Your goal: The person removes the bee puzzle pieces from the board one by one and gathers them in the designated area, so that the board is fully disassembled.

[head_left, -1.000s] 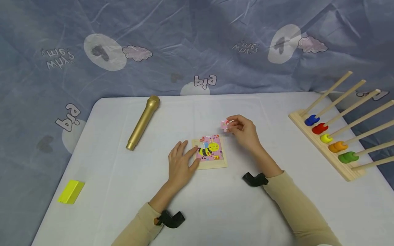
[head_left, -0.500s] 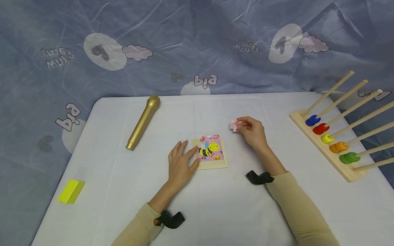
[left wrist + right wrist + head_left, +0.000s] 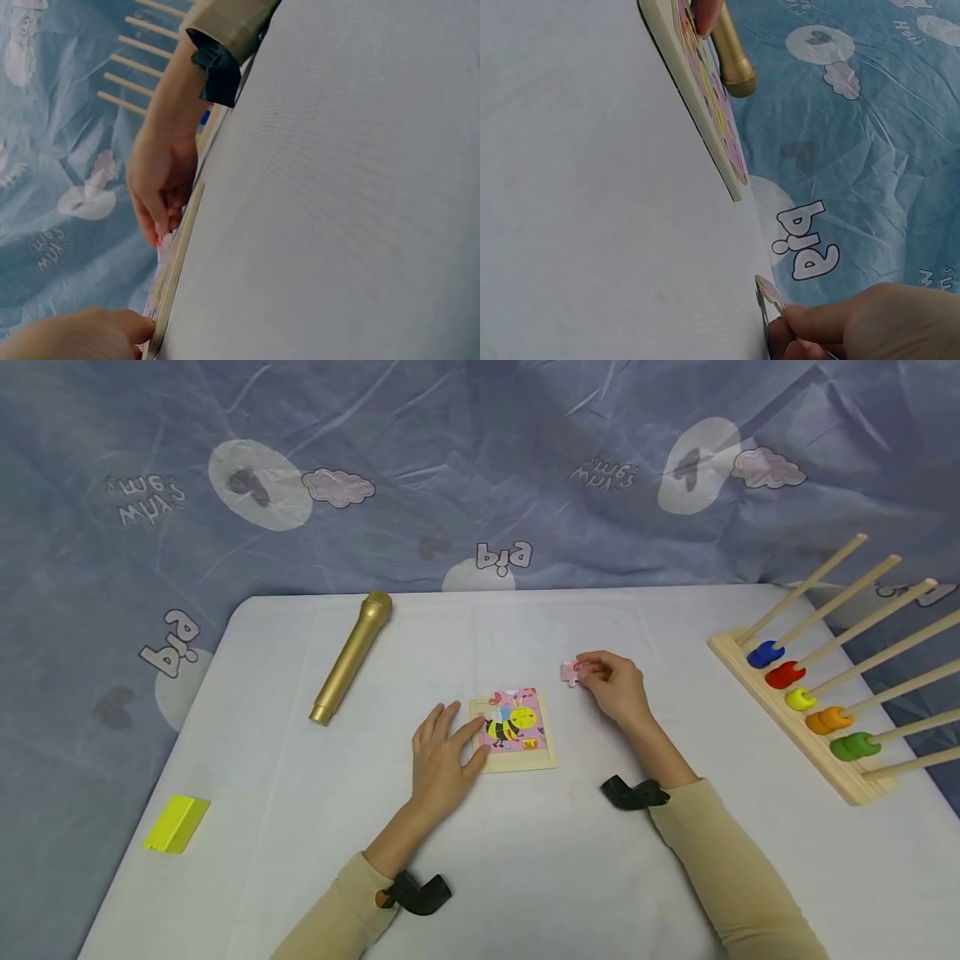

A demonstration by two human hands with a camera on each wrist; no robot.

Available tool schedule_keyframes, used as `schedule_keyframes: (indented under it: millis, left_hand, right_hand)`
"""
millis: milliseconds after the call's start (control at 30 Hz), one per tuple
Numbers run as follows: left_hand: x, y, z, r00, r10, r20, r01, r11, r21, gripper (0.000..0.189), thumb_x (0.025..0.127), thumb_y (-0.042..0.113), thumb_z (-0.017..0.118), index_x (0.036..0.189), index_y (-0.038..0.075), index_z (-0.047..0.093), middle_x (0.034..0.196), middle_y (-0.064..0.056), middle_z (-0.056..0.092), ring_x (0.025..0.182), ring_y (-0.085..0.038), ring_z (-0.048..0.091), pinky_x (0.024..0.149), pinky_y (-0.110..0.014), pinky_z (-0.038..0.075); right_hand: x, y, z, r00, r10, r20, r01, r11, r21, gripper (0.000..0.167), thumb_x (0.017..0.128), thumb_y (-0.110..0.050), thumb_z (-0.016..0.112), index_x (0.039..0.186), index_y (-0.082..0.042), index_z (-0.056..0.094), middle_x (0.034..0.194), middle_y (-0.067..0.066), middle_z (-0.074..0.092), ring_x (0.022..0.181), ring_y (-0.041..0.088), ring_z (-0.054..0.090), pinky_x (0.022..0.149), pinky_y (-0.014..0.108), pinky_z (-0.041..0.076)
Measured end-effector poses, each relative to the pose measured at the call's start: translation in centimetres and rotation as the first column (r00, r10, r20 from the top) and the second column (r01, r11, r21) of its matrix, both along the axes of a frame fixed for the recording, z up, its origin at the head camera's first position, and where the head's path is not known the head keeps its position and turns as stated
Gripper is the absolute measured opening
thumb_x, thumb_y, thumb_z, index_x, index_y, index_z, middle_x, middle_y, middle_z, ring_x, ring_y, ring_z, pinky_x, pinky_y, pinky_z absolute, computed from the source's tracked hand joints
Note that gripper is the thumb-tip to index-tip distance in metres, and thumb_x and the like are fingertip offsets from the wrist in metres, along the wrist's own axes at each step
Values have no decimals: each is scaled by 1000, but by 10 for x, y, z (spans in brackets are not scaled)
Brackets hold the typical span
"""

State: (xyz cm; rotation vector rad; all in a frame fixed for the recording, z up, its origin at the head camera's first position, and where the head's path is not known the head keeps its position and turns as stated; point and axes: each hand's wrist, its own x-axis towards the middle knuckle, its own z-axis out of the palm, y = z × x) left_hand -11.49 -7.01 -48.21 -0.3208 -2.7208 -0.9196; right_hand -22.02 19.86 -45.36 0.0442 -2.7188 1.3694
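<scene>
My right grip (image 3: pixel 617 689) pinches a small pink puzzle piece (image 3: pixel 570 672) with red print between thumb and fingertips. The piece juts out to the left of that grip; I cannot tell whether its lower edge touches the bench (image 3: pixel 262 760), which is spread with a white cloth. My left grip (image 3: pixel 438 768) is spread, palm down, its index finger and thumb at the left edge of a pale wooden frame (image 3: pixel 517 762). The frame lies flat between my two grips, just right of the left one and on the near left of the right one, apart from the pinched piece. In it sits a pink puzzle (image 3: pixel 513 718) with a yellow and black bee.

Beyond my left grip and off to its left lies a gold microphone (image 3: pixel 348 664), slanting, its head pointing away from me. Well to the left of that same grip, and a little nearer me, is a yellow block (image 3: pixel 177 824). Well to the right of my right grip stands a wooden peg rack (image 3: pixel 783 715), its beads blue, red, yellow, orange and green from far to near. Behind both grips and the bench hangs a printed blue-grey cloth (image 3: pixel 412 510).
</scene>
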Motion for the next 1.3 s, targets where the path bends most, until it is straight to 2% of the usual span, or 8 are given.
schedule_keyframes:
  millis: [300, 500, 633, 767, 933, 1067, 1200, 1300]
  left_hand:
    - [0, 0, -1, 1000, 2, 11, -2, 1000, 5, 39, 87, 26, 70, 124, 15, 68, 146, -18, 47, 140, -37, 32, 111, -56, 25]
    - [-1, -1, -1, 1000, 5, 19, -5, 1000, -3, 39, 87, 27, 70, 125, 15, 68, 147, -17, 46, 141, -37, 32, 111, -55, 24]
    - [-1, -1, -1, 1000, 7, 17, -7, 1000, -7, 39, 88, 27, 70, 125, 16, 69, 147, -17, 47, 141, -36, 32, 111, -55, 25]
    - [-1, -1, 0, 1000, 3, 11, -3, 1000, -1, 38, 87, 26, 70, 124, 15, 69, 146, -18, 47, 140, -37, 33, 111, -55, 25]
    - [-1, 0, 0, 1000, 3, 9, -3, 1000, 0, 38, 87, 26, 70, 124, 15, 69, 146, -18, 47, 140, -37, 33, 111, -55, 25]
    - [-1, 0, 0, 1000, 5, 19, -5, 1000, -4, 39, 88, 26, 70, 124, 15, 68, 146, -18, 47, 141, -36, 32, 111, -55, 24]
    - [-1, -1, 1, 1000, 3, 26, -3, 1000, -5, 39, 88, 26, 69, 125, 15, 68, 147, -18, 46, 141, -36, 32, 111, -55, 24]
    - [0, -1, 1, 1000, 4, 23, -4, 1000, -9, 39, 88, 27, 69, 125, 15, 68, 146, -18, 46, 141, -37, 32, 111, -55, 24]
  right_hand:
    - [1, -2, -4, 996, 18, -91, -9, 994, 106, 23, 90, -3, 62, 111, 1, 70, 90, 16, 68, 78, 21, 59, 67, 15, 41]
    - [1, -3, -7, 988, 16, -152, 12, 983, 182, 24, 88, 1, 63, 111, 6, 69, 91, 20, 65, 82, 28, 61, 72, 27, 46]
    - [2, -4, -7, 985, 5, -171, 28, 981, 192, 25, 86, 2, 65, 110, 8, 69, 91, 21, 65, 83, 31, 61, 73, 33, 47]
    - [2, -3, -6, 981, -25, -195, 59, 984, 171, 25, 86, 1, 67, 110, 7, 69, 92, 20, 65, 84, 31, 61, 71, 27, 44]
    - [3, -6, -1, 978, -73, -197, 91, 992, 87, 27, 87, -1, 66, 114, 2, 69, 93, 18, 63, 86, 28, 60, 69, 17, 39]
    - [8, -18, 3, 986, -44, -158, 51, 998, 43, 28, 89, -4, 65, 117, -1, 69, 93, 14, 61, 85, 23, 57, 68, 14, 40]
    - [15, -37, 7, 993, 34, -115, -31, 999, 34, 29, 90, -7, 67, 118, -1, 68, 93, 12, 60, 83, 21, 54, 66, 16, 42]
    - [20, -52, 11, 989, 112, -100, -109, 994, 32, 30, 89, -6, 68, 118, 0, 67, 93, 13, 60, 83, 22, 55, 71, 20, 43]
